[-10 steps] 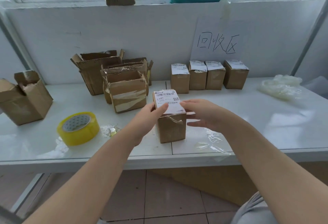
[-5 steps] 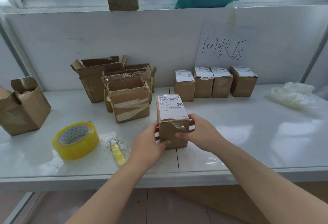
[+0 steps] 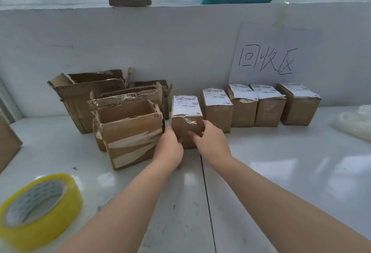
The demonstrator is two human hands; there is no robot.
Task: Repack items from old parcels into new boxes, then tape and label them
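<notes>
Both hands are gripping a small box (image 3: 187, 127) toward the back edge of the bench (image 3: 281, 182), just left of the bench's middle seam. The left hand (image 3: 170, 148) is wrapping its fingers round the box's left side, with the thumb lying on the front face. The right hand (image 3: 211, 144) is curling its fingers round the right side, its thumb also pressing on the front. The hands are hiding the bottom of the box, so I cannot tell whether it is resting on the bench. A white label (image 3: 185, 105) is covering its top, and clear tape is wrinkling down its front.

The box is standing upright between a torn box (image 3: 130, 132) with open flaps on its left and a row of four boxes (image 3: 269, 112) on its right. It is sitting close to the nearest of them, though whether they are touching cannot be told. Those four are sitting side by side along the back edge, each carrying a label on top, below a sheet of paper (image 3: 267, 60) with handwritten characters. More torn boxes (image 3: 84, 100) are crowding behind the open one. A roll of yellow tape (image 3: 38, 210) is lying flat at the front left corner, and clear plastic (image 3: 355, 126) is lying heaped at the right edge
</notes>
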